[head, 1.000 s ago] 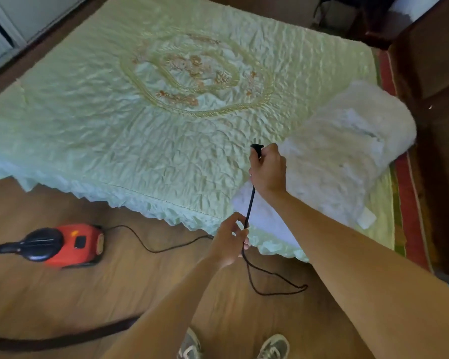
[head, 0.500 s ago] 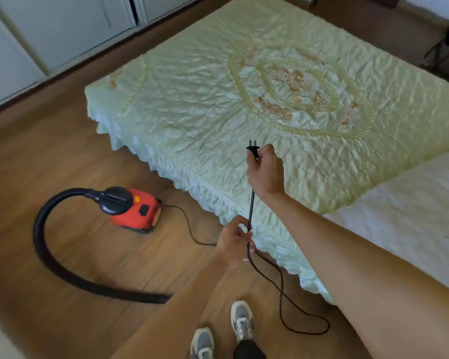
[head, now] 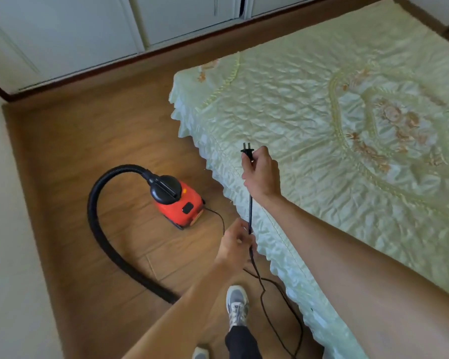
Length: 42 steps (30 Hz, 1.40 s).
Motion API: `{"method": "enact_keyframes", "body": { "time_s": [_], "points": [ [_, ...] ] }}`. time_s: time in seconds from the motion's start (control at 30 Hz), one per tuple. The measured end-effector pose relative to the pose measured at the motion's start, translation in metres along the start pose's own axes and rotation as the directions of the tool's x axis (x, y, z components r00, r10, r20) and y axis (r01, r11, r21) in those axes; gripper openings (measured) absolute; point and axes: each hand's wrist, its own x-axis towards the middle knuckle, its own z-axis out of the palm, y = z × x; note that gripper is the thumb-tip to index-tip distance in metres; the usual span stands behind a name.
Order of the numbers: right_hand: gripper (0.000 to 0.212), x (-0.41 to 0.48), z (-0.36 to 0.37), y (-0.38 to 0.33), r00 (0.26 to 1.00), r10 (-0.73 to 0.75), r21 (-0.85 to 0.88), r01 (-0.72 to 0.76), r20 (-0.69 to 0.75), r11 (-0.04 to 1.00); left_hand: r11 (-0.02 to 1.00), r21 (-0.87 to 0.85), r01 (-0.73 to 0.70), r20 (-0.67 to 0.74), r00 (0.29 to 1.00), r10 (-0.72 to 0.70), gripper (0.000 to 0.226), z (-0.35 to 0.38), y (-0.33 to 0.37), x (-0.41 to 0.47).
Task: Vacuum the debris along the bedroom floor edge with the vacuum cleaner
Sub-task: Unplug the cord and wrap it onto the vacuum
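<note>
A small red vacuum cleaner with a black top sits on the wooden floor beside the bed. Its thick black hose arcs left and runs back toward my feet. My right hand grips the black power plug, prongs pointing up, above the bed's edge. The thin black cord hangs straight down from it to my left hand, which pinches it lower down. Below that hand the cord loops loosely on the floor by my shoe and trails back to the vacuum's rear.
A bed with a pale green quilted cover fills the right side, its frilled edge beside my hands. White wardrobe doors with a dark wooden base stand at the back. A pale wall borders the floor strip on the left.
My view has swung left, bringing the wardrobe and left wall into sight and the white pillow out. Both hands keep their hold on the plug and cord. The vacuum stays on the floor.
</note>
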Motion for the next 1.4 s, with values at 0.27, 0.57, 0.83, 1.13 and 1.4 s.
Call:
{"method": "enact_keyframes", "body": {
  "time_s": [0.27, 0.57, 0.83, 1.13, 1.4],
  "points": [
    [0.029, 0.064, 0.052, -0.007, 0.981, -0.058, -0.003, 0.060, 0.185, 0.998, 1.000, -0.003, -0.001, -0.197, 0.980, 0.000, 0.047, -0.019, 0.010, 0.064],
    [0.027, 0.101, 0.107, -0.015, 0.940, -0.116, -0.002, 0.124, 0.321, 0.992, 0.998, -0.050, -0.041, -0.326, 0.945, 0.023, 0.051, -0.045, 0.010, 0.101],
    [0.023, 0.095, 0.172, -0.022, 0.880, -0.176, 0.031, 0.181, 0.441, 0.983, 0.997, -0.047, -0.061, -0.443, 0.896, 0.033, 0.016, -0.082, -0.013, 0.113],
    [0.020, 0.098, 0.239, -0.025, 0.839, -0.219, -0.030, 0.270, 0.499, 0.963, 0.989, -0.138, -0.058, -0.484, 0.875, -0.017, 0.033, -0.122, -0.032, 0.130],
    [0.018, 0.113, 0.308, -0.034, 0.821, -0.172, -0.107, 0.271, 0.545, 0.957, 0.961, -0.277, -0.023, -0.414, 0.905, -0.098, 0.015, -0.171, -0.043, 0.160]
  ]
}}
